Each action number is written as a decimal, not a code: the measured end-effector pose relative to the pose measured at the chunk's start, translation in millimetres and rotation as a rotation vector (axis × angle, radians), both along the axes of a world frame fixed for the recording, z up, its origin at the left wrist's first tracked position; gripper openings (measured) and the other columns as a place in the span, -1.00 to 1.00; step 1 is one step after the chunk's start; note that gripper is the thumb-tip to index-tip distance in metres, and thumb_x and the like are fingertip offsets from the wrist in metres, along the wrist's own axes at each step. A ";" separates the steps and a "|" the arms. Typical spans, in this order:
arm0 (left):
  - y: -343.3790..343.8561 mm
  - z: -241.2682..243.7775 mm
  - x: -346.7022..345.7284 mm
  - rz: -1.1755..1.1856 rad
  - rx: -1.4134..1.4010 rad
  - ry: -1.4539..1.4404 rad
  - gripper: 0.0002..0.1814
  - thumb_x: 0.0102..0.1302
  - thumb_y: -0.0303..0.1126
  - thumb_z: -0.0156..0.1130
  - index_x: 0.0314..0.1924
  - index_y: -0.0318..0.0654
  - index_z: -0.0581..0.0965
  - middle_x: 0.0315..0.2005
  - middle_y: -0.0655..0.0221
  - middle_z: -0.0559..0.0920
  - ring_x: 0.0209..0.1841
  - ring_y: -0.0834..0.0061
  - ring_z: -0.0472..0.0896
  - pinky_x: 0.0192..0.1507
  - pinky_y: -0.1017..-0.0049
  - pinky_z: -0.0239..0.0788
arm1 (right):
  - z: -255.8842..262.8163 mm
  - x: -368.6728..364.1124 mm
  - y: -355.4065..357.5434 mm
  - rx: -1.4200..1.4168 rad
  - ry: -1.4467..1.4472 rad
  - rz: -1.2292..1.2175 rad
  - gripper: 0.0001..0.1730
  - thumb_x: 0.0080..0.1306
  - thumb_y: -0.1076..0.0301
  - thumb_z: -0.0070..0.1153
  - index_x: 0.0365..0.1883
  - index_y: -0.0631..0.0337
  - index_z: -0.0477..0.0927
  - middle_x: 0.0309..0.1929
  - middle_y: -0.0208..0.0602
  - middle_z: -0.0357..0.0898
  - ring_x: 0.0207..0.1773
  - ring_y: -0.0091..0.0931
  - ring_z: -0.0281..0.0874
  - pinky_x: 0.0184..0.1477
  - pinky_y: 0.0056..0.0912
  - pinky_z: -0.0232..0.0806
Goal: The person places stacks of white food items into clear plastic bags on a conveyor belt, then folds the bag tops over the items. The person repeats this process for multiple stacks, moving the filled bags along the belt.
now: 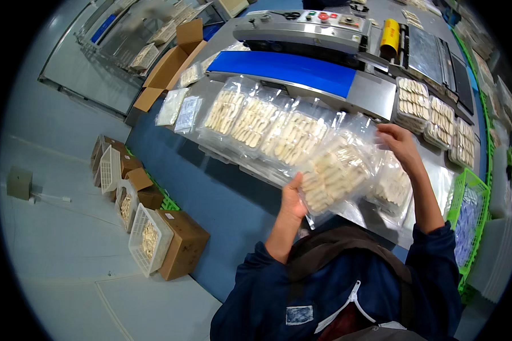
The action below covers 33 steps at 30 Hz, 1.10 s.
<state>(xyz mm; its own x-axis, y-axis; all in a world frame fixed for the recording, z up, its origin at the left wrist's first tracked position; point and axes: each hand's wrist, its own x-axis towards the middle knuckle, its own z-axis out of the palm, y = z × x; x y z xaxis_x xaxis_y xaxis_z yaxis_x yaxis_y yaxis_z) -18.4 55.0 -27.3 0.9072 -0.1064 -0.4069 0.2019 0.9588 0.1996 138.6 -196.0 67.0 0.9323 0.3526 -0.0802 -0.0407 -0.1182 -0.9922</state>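
Observation:
My left hand (295,198) holds the near left edge of a clear plastic bag (335,177) with a tray of pale, elongated pieces in it, tilted above the front edge of the metal table. By the bag's upper right end is my right hand (394,138), blurred, its fingers bent; whether they grip the film I cannot tell. Similar filled bags (251,123) lie in a row to the left, and one more bag (392,183) lies under my right forearm. Filled trays without bags (413,102) stand stacked to the right.
Behind the bags runs a sealing machine (298,32) with a blue conveyor belt (281,70). A yellow roll (390,38) sits at its right. A green basket (467,226) is at my right. Cardboard boxes (185,243) and white baskets (151,238) stand on the floor to the left.

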 end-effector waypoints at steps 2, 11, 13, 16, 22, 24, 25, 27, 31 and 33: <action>38.3 14.0 10.7 0.102 -0.059 -0.116 -0.43 0.22 -0.20 0.02 0.14 -0.42 0.23 0.09 0.03 0.34 0.12 0.06 0.32 0.15 0.10 0.11 | 0.7 -6.4 -11.1 0.008 0.027 -0.117 -0.74 0.21 0.34 -0.01 -0.22 0.36 0.49 -0.40 -0.33 0.52 -0.37 -0.59 0.48 -0.31 -0.58 0.36; 152.7 -25.3 72.6 0.169 1.391 0.428 -0.34 0.01 -0.16 0.27 -0.04 -0.52 0.28 -0.14 -0.02 0.43 -0.10 0.20 0.43 -0.07 0.21 0.26 | -106.4 -132.7 -159.2 -0.185 0.340 -0.726 -0.79 0.15 0.42 -0.06 -0.30 0.35 0.51 -0.52 -0.25 0.53 -0.57 -0.56 0.48 -0.56 -0.60 0.36; 124.8 -2.7 56.2 0.289 2.370 0.678 -0.15 -0.04 -0.10 0.28 0.11 -0.56 0.16 -0.07 -0.13 0.36 -0.04 0.01 0.36 -0.03 0.14 0.21 | -124.6 -158.9 -187.7 -0.244 0.295 -0.811 -0.82 0.15 0.45 -0.08 -0.35 0.35 0.52 -0.59 -0.27 0.50 -0.62 -0.57 0.44 -0.61 -0.59 0.29; 98.4 0.7 61.6 0.258 2.748 0.387 -0.28 0.07 -0.11 0.17 0.17 -0.33 0.21 0.01 -0.01 0.34 0.06 -0.05 0.26 0.06 0.05 0.08 | -140.9 -171.3 -218.0 -0.567 0.067 -0.789 -0.79 0.11 0.41 -0.01 -0.35 0.38 0.52 -0.55 -0.23 0.53 -0.54 -0.55 0.48 -0.48 -0.50 0.32; 97.8 5.7 78.4 0.165 2.779 0.265 -0.52 0.16 -0.16 0.10 -0.05 -0.41 0.41 -0.07 -0.02 0.41 0.03 0.02 0.28 0.13 0.15 0.04 | -160.6 -166.7 -225.1 -0.967 -0.166 -0.674 -0.82 -0.04 0.36 0.15 -0.59 0.28 0.46 -0.50 -0.13 0.43 -0.36 -0.21 0.39 -0.28 -0.26 0.26; 80.9 15.8 83.3 0.326 2.621 0.059 -0.57 0.15 -0.25 0.11 -0.05 -0.42 0.40 -0.08 0.00 0.42 0.01 0.04 0.31 0.11 0.18 0.07 | -174.0 -164.6 -230.8 -0.866 -0.106 -0.759 -0.82 -0.08 0.37 0.18 -0.61 0.27 0.46 -0.50 -0.12 0.43 -0.37 -0.19 0.38 -0.29 -0.25 0.26; 64.2 21.5 84.3 0.399 2.522 -0.026 -0.59 0.15 -0.30 0.12 -0.05 -0.43 0.40 -0.09 0.01 0.42 0.00 0.05 0.32 0.10 0.20 0.09 | -178.2 -163.9 -236.0 -0.826 -0.084 -0.791 -0.82 -0.10 0.37 0.19 -0.62 0.26 0.46 -0.50 -0.11 0.43 -0.38 -0.19 0.38 -0.29 -0.24 0.26; 19.5 37.1 85.2 0.408 2.465 -0.243 -0.61 0.12 -0.37 0.14 -0.06 -0.43 0.40 -0.11 0.02 0.43 -0.01 0.07 0.34 0.08 0.24 0.13 | -180.6 -169.2 -238.3 -0.890 -0.133 -0.737 -0.83 -0.07 0.37 0.18 -0.54 0.22 0.47 -0.48 -0.14 0.41 -0.36 -0.19 0.36 -0.27 -0.21 0.25; -41.6 37.7 74.5 0.287 2.282 -0.510 -0.64 0.10 -0.43 0.16 -0.09 -0.41 0.41 -0.11 0.05 0.45 -0.01 0.12 0.38 0.06 0.33 0.17 | -164.2 -183.4 -233.2 -1.023 -0.257 -0.661 -0.85 0.02 0.38 0.10 -0.45 0.20 0.44 -0.43 -0.16 0.41 -0.31 -0.19 0.36 -0.24 -0.19 0.22; -71.5 31.2 67.2 0.180 2.074 -0.553 -0.67 0.10 -0.44 0.16 -0.12 -0.40 0.43 -0.13 0.08 0.47 -0.04 0.17 0.42 0.04 0.37 0.20 | -175.3 -176.4 -237.0 -1.066 -0.322 -0.722 -0.87 0.02 0.39 0.10 -0.47 0.21 0.43 -0.43 -0.15 0.41 -0.33 -0.17 0.35 -0.26 -0.16 0.22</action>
<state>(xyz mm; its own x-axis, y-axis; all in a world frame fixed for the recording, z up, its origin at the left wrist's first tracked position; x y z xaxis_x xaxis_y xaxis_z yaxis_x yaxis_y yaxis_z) 48.8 -16.6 3.9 0.8892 0.1041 0.4455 -0.2732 -0.6603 0.6995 -37.8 -433.1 -108.3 0.9118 -0.3243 0.2519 -0.2051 -0.8911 -0.4048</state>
